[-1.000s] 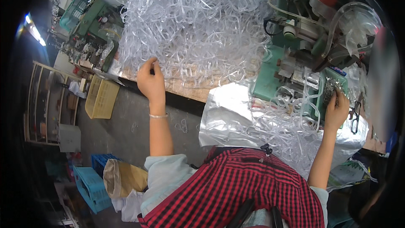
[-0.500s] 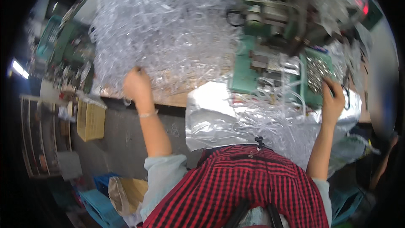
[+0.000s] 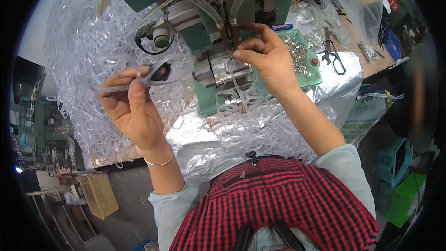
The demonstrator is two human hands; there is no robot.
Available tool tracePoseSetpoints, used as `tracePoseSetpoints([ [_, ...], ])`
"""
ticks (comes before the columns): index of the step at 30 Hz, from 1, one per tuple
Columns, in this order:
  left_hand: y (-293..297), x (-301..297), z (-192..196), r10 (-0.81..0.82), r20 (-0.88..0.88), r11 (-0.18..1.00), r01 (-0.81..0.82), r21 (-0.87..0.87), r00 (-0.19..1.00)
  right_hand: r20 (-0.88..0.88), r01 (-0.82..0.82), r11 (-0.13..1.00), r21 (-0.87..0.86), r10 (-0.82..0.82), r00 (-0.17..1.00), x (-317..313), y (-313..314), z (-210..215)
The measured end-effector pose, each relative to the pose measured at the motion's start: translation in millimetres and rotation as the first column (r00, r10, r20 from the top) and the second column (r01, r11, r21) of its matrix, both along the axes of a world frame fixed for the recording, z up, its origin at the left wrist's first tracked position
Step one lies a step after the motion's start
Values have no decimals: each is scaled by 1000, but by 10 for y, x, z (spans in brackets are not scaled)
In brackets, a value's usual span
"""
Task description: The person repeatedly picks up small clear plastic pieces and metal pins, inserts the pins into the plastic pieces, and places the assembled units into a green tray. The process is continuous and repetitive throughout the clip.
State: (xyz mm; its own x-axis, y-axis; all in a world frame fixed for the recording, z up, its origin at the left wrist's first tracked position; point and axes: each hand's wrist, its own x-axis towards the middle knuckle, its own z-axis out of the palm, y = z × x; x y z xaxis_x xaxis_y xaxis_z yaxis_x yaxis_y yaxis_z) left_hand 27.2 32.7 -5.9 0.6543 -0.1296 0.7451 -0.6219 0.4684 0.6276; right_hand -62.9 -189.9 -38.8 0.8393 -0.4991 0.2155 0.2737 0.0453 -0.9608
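Observation:
My left hand [image 3: 137,114] is raised at the left, closed on a clear plastic eyeglass frame [image 3: 106,88] between thumb and fingers. Something dark shows at its fingertips, seen through the lens opening. My right hand [image 3: 276,65] reaches to the green bench machine [image 3: 190,30], its thumb and fingers pinched together beside the upright tooling. Whatever lies between those fingertips is too small to make out. Under them sits a metal fixture block [image 3: 225,67] with a clear strip across it. A green tray [image 3: 310,80] of small shiny metal parts [image 3: 297,53] stands beside my right wrist.
A large heap of clear plastic frames [image 3: 76,65] covers the left of the bench. More clear frames [image 3: 265,128] lie on silver foil [image 3: 186,142] before me. Pliers [image 3: 331,56] rest at the right. A yellow crate [image 3: 100,195] stands below left.
My left hand has come up from the heap's edge with an eyeglass frame. My right hand has moved from the metal parts to the machine's tooling. The view has turned rightward.

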Motion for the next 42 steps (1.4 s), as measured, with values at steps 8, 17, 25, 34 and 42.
tracePoseSetpoints([
  [8,-306,-58,103,48,217,995,-66,75,975,12,12,995,-101,-11,1000,-158,109,40],
  [17,-541,-283,-407,-81,844,883,-355,307,530,79,247,219,-944,-577,813,-452,-916,-1019],
  [25,-455,-233,-599,-6,856,896,-378,234,518,63,90,101,-991,-245,967,-269,-860,-863],
  [34,1117,-436,-855,682,577,289,-891,350,449,-38,233,423,-876,-541,840,-470,-1157,-1028],
  [42,2610,31,-1445,644,690,-307,-715,628,329,-66,273,672,-688,-433,899,-259,-1087,-1028],
])
